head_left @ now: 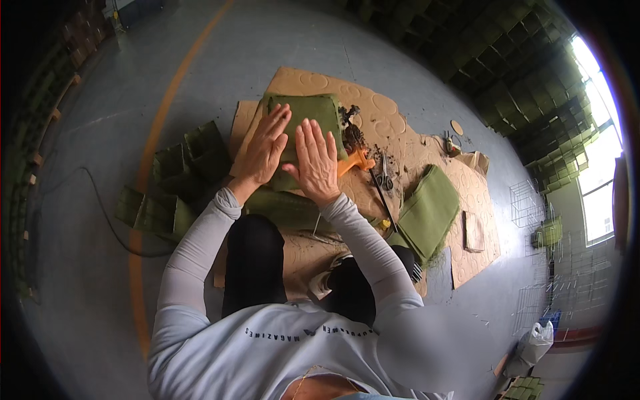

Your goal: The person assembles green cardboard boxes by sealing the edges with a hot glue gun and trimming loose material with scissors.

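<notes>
Before me lies a square pad or block covered in green fabric (pixel 313 107). My right hand (pixel 313 160) is over its near part, palm down with the fingers stretched out and nothing in them. Beside it, at the pad's left side, my left hand (pixel 265 150) is tilted edge-on, fingers extended and empty; whether it touches the fabric I cannot tell. To the right of the pad are an orange tool (pixel 357 161), partly hidden, and a pair of scissors (pixel 384 179). Dark crumbly scraps (pixel 352 127) lie along the pad's right edge.
Flat brown cardboard (pixel 380 110) covers the floor under the work. Folded green cloth (pixel 428 210) lies at right. Several open green boxes (pixel 177 170) stand at left, near a black cable (pixel 110 227). Stacked green boxes (pixel 513 73) and wire racks (pixel 527 203) line the right side.
</notes>
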A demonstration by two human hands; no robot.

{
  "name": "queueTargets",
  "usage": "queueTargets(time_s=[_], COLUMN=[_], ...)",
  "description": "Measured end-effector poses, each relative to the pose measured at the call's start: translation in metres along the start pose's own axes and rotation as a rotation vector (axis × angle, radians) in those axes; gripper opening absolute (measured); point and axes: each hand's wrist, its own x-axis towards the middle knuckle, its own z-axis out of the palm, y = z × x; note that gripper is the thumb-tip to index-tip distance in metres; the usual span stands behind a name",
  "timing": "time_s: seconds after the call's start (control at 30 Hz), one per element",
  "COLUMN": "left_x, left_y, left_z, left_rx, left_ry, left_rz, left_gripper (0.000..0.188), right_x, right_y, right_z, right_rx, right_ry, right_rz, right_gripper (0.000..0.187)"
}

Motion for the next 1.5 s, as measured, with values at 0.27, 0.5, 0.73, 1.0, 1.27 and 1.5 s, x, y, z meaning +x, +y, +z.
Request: queueTargets(time_s=[0.27,0.5,0.73,1.0,1.27,1.5], left_x=[0.048,0.057,0.089,0.111,0.107,0.118], left_y=[-0.036,-0.03,-0.067,-0.07,-0.088,-0.08], left_z=[-0.005,-0.007,0.009,-0.01,0.037,0.022], left_rx=[0.207,0.317,-0.046,0.147,-0.507,-0.546], left_ry=[-0.167,-0.096,-0.315,-0.459,-0.422,-0.432], left_rz=[-0.371,-0.301,-0.408,-0.628,-0.458,-0.573], left_gripper=[0.057,0.058,0.065,0.073,0.085,0.091], right_x=[0.026,0.03,0.037,0.041,0.039,0.046], right_y=[0.055,0.058,0.042,0.099,0.076,0.099], right_z=[-0.005,-0.003,0.03,0.005,0.026,0.007], right_rx=[0.199,0.43,0.452,0.761,0.866,0.77], right_ry=[-0.036,0.285,0.283,0.121,0.175,0.071], right_rz=[-0.209,0.359,0.506,0.489,0.528,0.513], right_gripper=[0.054,0.062,0.068,0.067,0.066,0.067])
